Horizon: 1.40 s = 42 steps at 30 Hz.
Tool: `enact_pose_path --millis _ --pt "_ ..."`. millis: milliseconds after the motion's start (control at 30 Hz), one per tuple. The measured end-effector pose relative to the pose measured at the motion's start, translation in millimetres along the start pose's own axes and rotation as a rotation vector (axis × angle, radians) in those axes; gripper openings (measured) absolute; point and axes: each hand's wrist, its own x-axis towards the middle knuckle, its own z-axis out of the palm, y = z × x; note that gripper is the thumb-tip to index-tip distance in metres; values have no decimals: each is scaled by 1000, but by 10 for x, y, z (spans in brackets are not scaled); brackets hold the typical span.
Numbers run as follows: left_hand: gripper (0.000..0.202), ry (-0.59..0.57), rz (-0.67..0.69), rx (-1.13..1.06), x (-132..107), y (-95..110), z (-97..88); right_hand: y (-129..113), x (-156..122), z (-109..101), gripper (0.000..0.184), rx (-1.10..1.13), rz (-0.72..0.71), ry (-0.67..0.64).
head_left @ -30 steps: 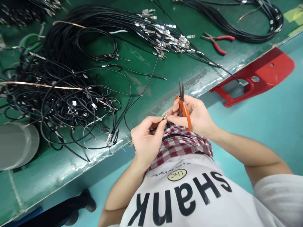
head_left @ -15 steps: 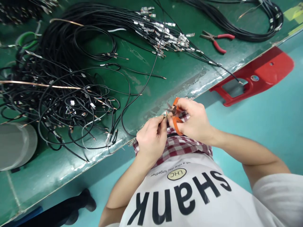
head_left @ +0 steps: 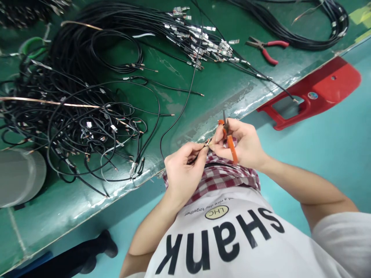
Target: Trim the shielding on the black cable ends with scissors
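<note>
My left hand (head_left: 184, 172) pinches the end of a thin black cable (head_left: 185, 100) just off the green table's front edge. A small metal terminal (head_left: 208, 142) sits at that cable end, between the fingertips of both hands. My right hand (head_left: 245, 143) grips orange-handled cutters (head_left: 230, 141) in its palm, blades pointing up, while its thumb and forefinger touch the terminal. Both hands hover over my checked cloth at waist height.
The green table (head_left: 220, 88) carries a big tangle of black cables (head_left: 75, 112) at left and a fan of cables with metal terminals (head_left: 203, 42) at the back. Red-handled pliers (head_left: 266, 48) lie far right. A red plastic stool (head_left: 313, 94) stands beside the table; a white container (head_left: 20, 177) at left.
My right hand turned the orange cutters down onto the cable end, then swung them back upright. Both hands stayed together at the table edge, shifting slightly right.
</note>
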Motion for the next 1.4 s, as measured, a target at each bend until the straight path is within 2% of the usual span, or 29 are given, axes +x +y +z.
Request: enact_pose_path --millis 100,167,267,367,433,533,600,733,933,1100,1267,1400 --pt "14 11 -60 -79 17 12 -7 -13 9 -47 26 154 53 -28" --pt "17 6 -135 -148 39 10 -22 -21 16 -75 29 174 71 -15" --pt "22 -29 -259 -268 70 23 -52 -17 21 -100 31 129 57 2" --pt "23 -68 -316 -352 85 47 -72 3 12 -125 27 20 22 -41" --pt "23 -87 -326 -391 90 53 -78 9 2 -163 25 -223 -54 -69" --pt "23 -91 -337 -436 96 52 -74 -9 -20 -247 29 -804 -253 -84" --pt "23 -83 -345 -454 101 55 -65 -36 -41 -295 31 -1110 -352 -92" --pt "23 -79 -342 -463 107 79 -39 -96 -86 -324 30 -1360 -423 -95" --pt "24 -90 -355 -448 110 92 -14 -187 -97 -303 32 -1511 -448 -121" --pt "26 -86 -362 -476 113 57 8 -311 -63 -262 32 -1576 -402 -170" --pt "28 -81 -356 -502 114 32 18 -359 -15 -239 30 -1509 -278 -256" --pt "26 -77 -343 -515 104 20 21 -323 -8 -236 28 -1453 -268 -225"
